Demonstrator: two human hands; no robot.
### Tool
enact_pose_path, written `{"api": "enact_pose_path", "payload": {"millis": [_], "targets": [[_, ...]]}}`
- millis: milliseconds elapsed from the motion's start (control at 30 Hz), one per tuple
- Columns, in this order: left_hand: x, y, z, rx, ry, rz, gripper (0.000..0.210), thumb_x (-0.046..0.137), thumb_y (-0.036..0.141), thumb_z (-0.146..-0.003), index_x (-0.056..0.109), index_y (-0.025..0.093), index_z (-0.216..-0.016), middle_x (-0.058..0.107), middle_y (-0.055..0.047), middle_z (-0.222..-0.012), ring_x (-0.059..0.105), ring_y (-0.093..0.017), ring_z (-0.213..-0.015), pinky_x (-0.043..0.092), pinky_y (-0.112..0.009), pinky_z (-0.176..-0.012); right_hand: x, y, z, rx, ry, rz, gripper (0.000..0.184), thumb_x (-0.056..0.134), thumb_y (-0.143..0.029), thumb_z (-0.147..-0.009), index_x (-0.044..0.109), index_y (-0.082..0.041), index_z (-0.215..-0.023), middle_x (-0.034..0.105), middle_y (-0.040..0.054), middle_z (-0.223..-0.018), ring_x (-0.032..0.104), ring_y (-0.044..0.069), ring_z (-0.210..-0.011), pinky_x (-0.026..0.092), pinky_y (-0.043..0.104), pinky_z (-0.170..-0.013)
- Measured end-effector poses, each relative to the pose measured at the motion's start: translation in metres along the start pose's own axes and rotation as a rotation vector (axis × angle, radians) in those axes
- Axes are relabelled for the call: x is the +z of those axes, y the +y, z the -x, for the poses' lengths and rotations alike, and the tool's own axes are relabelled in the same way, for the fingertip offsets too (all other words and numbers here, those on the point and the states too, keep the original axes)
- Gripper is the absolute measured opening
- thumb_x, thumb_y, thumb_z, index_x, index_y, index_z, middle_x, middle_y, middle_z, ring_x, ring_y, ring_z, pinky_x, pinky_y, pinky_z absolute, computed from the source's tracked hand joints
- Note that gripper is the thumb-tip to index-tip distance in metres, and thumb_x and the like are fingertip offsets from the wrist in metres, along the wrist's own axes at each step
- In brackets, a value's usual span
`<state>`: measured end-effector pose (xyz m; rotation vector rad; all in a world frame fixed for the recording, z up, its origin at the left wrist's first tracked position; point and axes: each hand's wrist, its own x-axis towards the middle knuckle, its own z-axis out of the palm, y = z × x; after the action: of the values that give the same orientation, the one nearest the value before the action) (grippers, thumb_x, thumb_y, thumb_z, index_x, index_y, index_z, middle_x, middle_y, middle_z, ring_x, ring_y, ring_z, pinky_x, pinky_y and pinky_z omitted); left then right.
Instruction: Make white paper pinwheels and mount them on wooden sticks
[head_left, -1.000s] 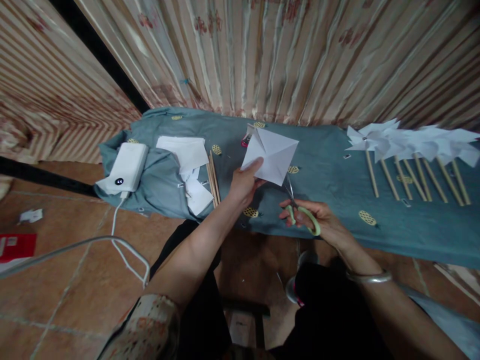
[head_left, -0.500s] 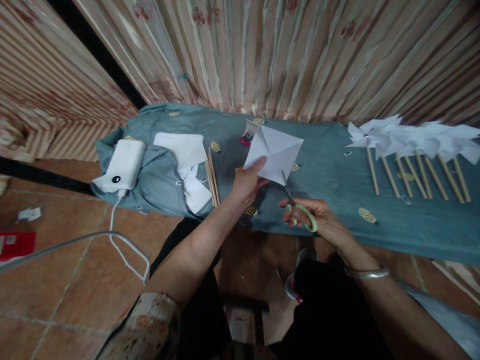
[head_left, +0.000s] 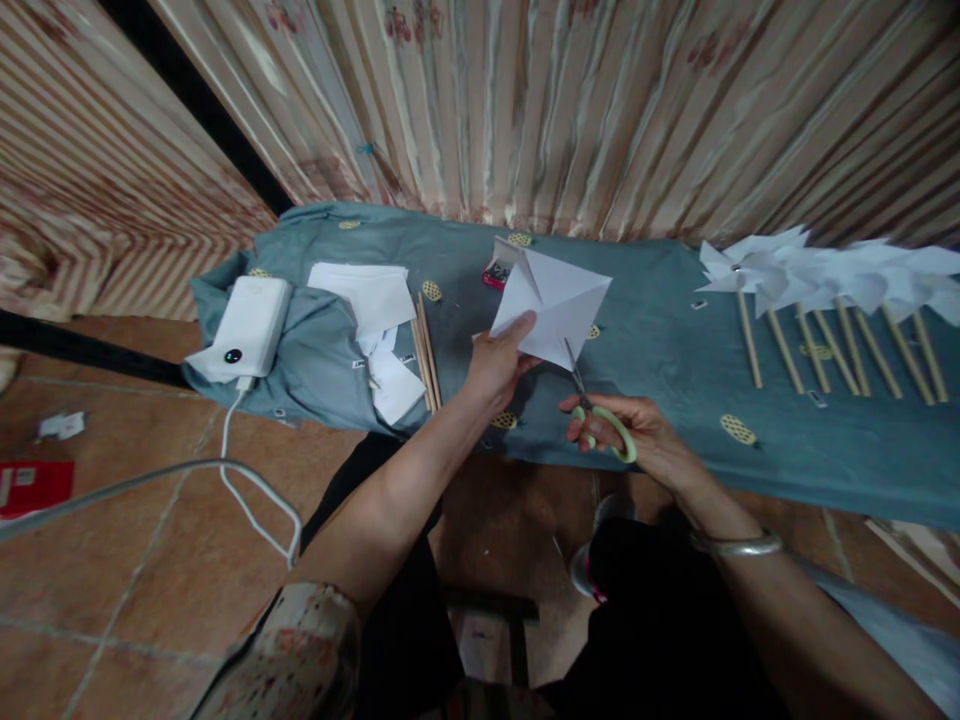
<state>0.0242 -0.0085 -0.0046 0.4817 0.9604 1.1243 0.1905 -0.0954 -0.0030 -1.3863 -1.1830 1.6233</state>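
My left hand (head_left: 501, 362) grips a square sheet of white paper (head_left: 559, 300) by its near left edge, thumb on top. Creases cross the sheet, and a flap stands up at its far left side. In my right hand (head_left: 626, 425) are scissors (head_left: 613, 430) with pale green handles, fingers through the loops. Their blades are at the paper's near corner, pointing in toward its middle. Just behind the sheet is a small red box (head_left: 496, 272) of tiny dark items, partly covered by the paper.
At left lie a white power bank (head_left: 251, 325) with a cable (head_left: 225, 440), white paper sheets (head_left: 367, 295), paper pieces (head_left: 394, 385) and wooden sticks (head_left: 426, 360). Several paper pinwheels (head_left: 840, 275) on sticks rest at right on the green cloth (head_left: 660, 330). A curtain (head_left: 480, 120) hangs behind.
The view has shifted very slightly. Both hands, the paper and the scissors keep nearly the same positions, with the blades still at the near corner.
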Motion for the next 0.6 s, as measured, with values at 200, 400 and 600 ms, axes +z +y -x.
{"api": "enact_pose_path", "payload": {"millis": [200,400,600], "targets": [[0.0003,0.0003,0.0011,0.002,0.000,0.002,0.020,0.075,0.027,-0.073,0.068,0.013,-0.086,0.074,-0.008,-0.087,0.070,-0.020,-0.083,0.055,-0.033,-0.077,0.0009,-0.0008,0.0003,-0.012,0.005,0.018,0.049,0.083,-0.057,-0.058,0.077,-0.020,-0.089,0.069,0.0024,-0.067,0.060,0.012,-0.052,0.050,0.024,-0.049],[0.0009,-0.0011,0.0020,-0.004,-0.006,-0.005,0.019,0.075,0.026,-0.074,0.067,0.013,-0.086,0.073,-0.006,-0.085,0.068,-0.018,-0.079,0.054,-0.029,-0.070,0.0023,-0.0034,0.0001,0.008,0.009,0.014,0.049,0.086,-0.055,-0.055,0.077,-0.020,-0.088,0.068,0.0011,-0.065,0.058,0.011,-0.052,0.048,0.023,-0.049],[-0.0004,-0.0013,0.0024,-0.006,-0.007,-0.022,0.023,0.077,0.029,-0.073,0.068,0.013,-0.086,0.073,-0.008,-0.087,0.068,-0.019,-0.082,0.054,-0.031,-0.073,0.0028,-0.0046,0.0000,0.018,0.006,0.010,0.048,0.088,-0.052,-0.054,0.077,-0.020,-0.088,0.067,0.0006,-0.065,0.057,0.011,-0.053,0.047,0.024,-0.049]]}}
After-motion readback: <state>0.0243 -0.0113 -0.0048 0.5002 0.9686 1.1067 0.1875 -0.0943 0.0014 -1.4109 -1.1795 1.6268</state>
